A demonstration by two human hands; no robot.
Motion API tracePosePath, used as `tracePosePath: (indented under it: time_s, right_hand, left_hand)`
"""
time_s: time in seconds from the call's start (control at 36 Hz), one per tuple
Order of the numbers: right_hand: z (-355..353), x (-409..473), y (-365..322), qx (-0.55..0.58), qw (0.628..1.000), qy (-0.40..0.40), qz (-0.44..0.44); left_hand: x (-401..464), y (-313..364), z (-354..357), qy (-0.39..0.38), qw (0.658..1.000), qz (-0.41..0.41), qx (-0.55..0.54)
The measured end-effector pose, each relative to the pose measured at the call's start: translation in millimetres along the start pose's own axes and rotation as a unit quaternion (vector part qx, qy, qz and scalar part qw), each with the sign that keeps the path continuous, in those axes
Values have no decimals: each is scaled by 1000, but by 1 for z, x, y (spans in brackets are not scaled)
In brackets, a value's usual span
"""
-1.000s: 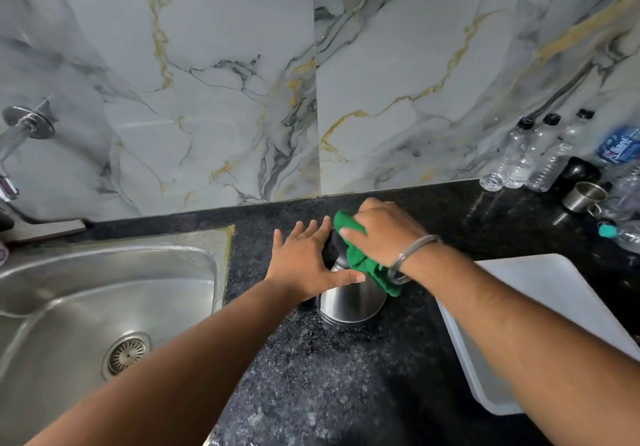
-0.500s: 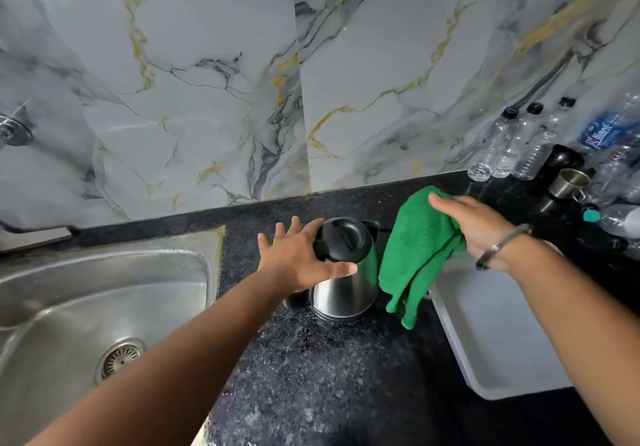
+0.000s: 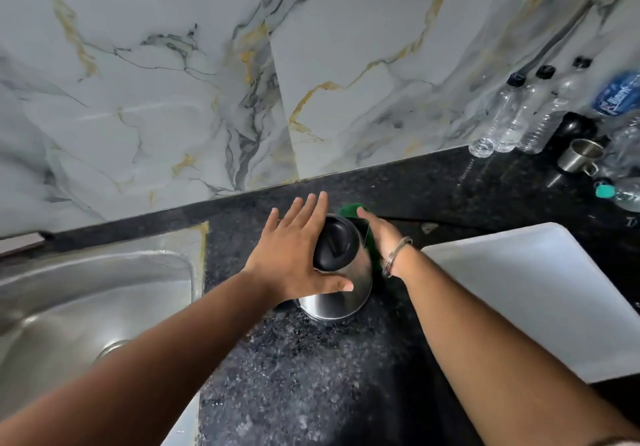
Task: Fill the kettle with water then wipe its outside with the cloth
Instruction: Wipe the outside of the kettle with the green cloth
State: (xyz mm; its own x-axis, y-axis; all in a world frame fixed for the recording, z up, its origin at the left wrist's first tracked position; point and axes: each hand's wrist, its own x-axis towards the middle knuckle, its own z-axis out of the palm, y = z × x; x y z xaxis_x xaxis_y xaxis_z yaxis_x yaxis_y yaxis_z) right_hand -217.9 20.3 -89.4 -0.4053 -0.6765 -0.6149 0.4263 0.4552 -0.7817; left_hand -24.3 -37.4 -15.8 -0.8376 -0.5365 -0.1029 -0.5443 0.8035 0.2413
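Observation:
A steel kettle (image 3: pixel 341 293) with a black lid (image 3: pixel 334 243) stands upright on the dark granite counter (image 3: pixel 311 376). My left hand (image 3: pixel 294 255) lies flat against the kettle's left side and lid, fingers spread, thumb across the steel front. My right hand (image 3: pixel 382 234) presses a green cloth (image 3: pixel 351 210) against the kettle's right and back side. Most of the cloth is hidden behind the kettle and my hand.
A steel sink (image 3: pixel 86 303) lies to the left. A white tray (image 3: pixel 540 293) sits to the right of the kettle. Clear plastic bottles (image 3: pixel 512 116) and a steel cup (image 3: pixel 578 158) stand at the back right against the marble wall.
My right hand swung the hanging cloth away to the right, then brought it back against the kettle's right side. My left hand stayed on the kettle.

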Motion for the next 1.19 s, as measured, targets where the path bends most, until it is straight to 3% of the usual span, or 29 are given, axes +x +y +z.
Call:
tracePosePath:
  time_s: [0.14, 0.28, 0.39, 0.44, 0.53, 0.61, 0.67, 0.75, 0.83, 0.92, 1.08, 1.14, 1.19]
  right_hand:
    - [-2, 0, 35, 30, 995, 64, -66]
    - [16, -82, 91, -10, 958, 237, -159]
    - [52, -140, 123, -34, 934, 264, -239]
    - [66, -156, 128, -70, 942, 227, -237]
    - [74, -171, 120, -126, 971, 86, -183]
    - [62, -182, 96, -200, 967, -48, -150]
    - [45, -191, 73, -224, 961, -92, -135]
    - [16, -208, 34, -237, 955, -119, -133]
    - [-17, -222, -4, -130, 975, -125, -130]
    - [-57, -227, -34, 23, 988, -109, -109]
    - [-136, -218, -48, 50, 996, -12, -79]
    - [-165, -211, -45, 71, 994, 24, -76]
    - [-193, -203, -40, 80, 993, 56, -65]
  left_hand:
    - [0, -1, 1, 6, 1000, -16, -12]
    - [0, 0, 0, 8, 999, -18, -28]
    - [0, 4, -3, 6, 999, -23, -37]
    - [0, 6, -5, 9, 999, -26, -36]
    - [-3, 8, -8, 11, 999, -25, -26]
    - [-9, 12, -15, 12, 999, -24, -30]
    - [-18, 17, -25, 39, 993, -2, -107]
    - [-40, 26, -38, 75, 950, 69, -296]
    - [-62, 40, -39, -30, 872, 106, -477]
    - [-71, 54, -21, -127, 845, 98, -510]
    - [-32, 103, 27, -108, 826, 39, -552]
    - [-13, 119, 41, -130, 802, 20, -582]
    - [4, 135, 50, -153, 757, -13, -635]
